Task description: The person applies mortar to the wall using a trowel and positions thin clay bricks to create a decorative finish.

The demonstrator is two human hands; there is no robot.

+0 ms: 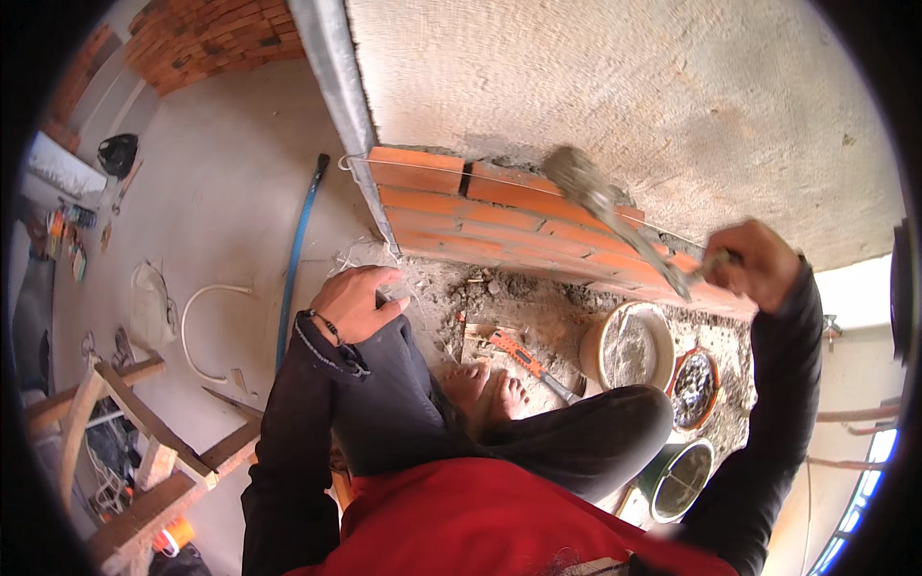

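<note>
My right hand (754, 264) grips a trowel (629, 230) by its handle, raised over the low wall at the right. Wet grey mortar (574, 175) covers the blade, which is smeared by motion. Beneath it runs a wall of orange bricks (519, 228), and a thin white string (499, 178) stretches along its upper course. A gap shows between two bricks of that course near the left end. Over my bent left knee lies my left hand (351, 302), empty, its thumb apart from the loosely bent fingers.
Beside my feet lies an orange-handled tool (519, 353) with a metal end. A pale bucket (593, 357), an orange-rimmed tub (715, 370) and a green bucket (653, 472) stand right. Left are a metal post (338, 77), blue pipe (303, 240), wooden frame (144, 432) and stacked bricks (211, 38).
</note>
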